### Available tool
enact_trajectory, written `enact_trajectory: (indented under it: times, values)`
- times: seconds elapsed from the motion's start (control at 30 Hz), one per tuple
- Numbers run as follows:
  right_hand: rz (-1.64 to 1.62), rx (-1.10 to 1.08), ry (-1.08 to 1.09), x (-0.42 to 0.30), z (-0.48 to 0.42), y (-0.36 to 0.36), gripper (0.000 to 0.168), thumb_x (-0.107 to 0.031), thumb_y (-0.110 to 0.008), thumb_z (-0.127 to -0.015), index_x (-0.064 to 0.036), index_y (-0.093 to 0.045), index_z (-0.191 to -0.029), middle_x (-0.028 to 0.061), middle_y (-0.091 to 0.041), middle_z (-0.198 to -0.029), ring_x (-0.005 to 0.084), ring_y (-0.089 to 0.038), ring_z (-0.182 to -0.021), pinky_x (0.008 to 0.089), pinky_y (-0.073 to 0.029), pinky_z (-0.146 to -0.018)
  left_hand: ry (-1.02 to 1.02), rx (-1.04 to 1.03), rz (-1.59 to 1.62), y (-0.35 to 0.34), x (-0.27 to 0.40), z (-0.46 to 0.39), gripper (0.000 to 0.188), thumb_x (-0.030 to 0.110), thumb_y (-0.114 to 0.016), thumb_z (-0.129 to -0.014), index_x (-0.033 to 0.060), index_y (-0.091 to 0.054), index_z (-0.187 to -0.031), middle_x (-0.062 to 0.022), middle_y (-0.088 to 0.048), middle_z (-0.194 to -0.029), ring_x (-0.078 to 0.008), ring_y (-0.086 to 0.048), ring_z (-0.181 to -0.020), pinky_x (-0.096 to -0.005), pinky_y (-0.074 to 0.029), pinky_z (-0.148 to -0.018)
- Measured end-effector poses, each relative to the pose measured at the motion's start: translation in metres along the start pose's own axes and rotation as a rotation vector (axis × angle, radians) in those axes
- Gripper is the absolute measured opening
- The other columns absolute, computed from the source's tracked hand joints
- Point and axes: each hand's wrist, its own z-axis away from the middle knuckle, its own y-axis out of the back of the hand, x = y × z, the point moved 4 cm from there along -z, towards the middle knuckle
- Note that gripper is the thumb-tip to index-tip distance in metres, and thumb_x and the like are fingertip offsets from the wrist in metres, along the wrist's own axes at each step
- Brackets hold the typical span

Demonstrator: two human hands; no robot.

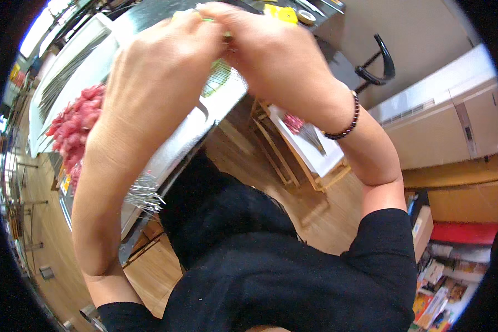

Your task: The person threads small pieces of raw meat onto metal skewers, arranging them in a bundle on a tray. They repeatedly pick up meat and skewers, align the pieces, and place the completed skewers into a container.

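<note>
Raised close to the camera, my left hand (166, 54) and my right hand (269, 45) meet at the fingertips, backs towards me. A small green piece (227, 35) shows between their curled fingers; the rest of it is hidden and blurred. Beyond my left wrist lies a bunch of pink artificial-looking flowers (81, 120), its wire stems (145, 197) fanning out below my forearm. Under the hands, a pale tray (228, 97) on the table holds a round green thing (218, 79), partly covered. A dark beaded bracelet (352, 118) circles my right wrist.
Thin wires (68, 79) lie in a white tray (106, 25) at the left. Yellow items (280, 13) and a tape roll (306, 17) sit on the dark tabletop (149, 14). A wooden stand (323, 182) bears another pink wired bunch (305, 130). A black chair armrest (377, 66) stands right.
</note>
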Motion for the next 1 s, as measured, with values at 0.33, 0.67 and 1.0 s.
enact_trajectory:
  times: [0.33, 0.67, 1.0]
  values:
    - [0.291, -0.045, -0.828, 0.157, 0.381, 0.037, 0.011, -0.013, -0.061, -0.09, -0.012, -0.065, -0.1, 0.0112, -0.07, -0.092, 0.0314, -0.068, -0.083, 0.0401, -0.054, -0.07, 0.035, 0.052, 0.022, 0.062, 0.003, 0.057, 0.043, 0.015, -0.053, -0.099, -0.0012, -0.05, -0.139, -0.022, -0.049, -0.143, -0.0347, -0.049, -0.132, -0.0452, -0.039, -0.111]
    - [0.175, -0.655, -1.187, 0.191, 0.519, -0.103, 0.03, -0.025, -0.062, -0.089, -0.008, -0.066, -0.115, 0.0173, -0.061, -0.121, 0.0352, -0.06, -0.112, 0.0455, -0.051, -0.092, 0.468, -0.151, -0.267, 0.053, -0.061, 0.208, 0.04, 0.009, -0.05, -0.101, -0.0012, -0.049, -0.139, -0.0187, -0.047, -0.145, -0.033, -0.045, -0.135, -0.0444, -0.035, -0.112]
    - [0.195, -0.75, -1.246, 0.245, 0.543, -0.104, 0.021, -0.024, -0.065, -0.082, -0.012, -0.074, -0.096, 0.0143, -0.072, -0.094, 0.0317, -0.068, -0.09, 0.0438, -0.054, -0.081, 0.758, -0.227, -0.396, 0.085, -0.066, 0.319, 0.038, 0.016, -0.047, -0.104, 0.002, -0.051, -0.138, -0.0141, -0.046, -0.146, -0.0291, -0.045, -0.135, -0.0402, -0.039, -0.109]
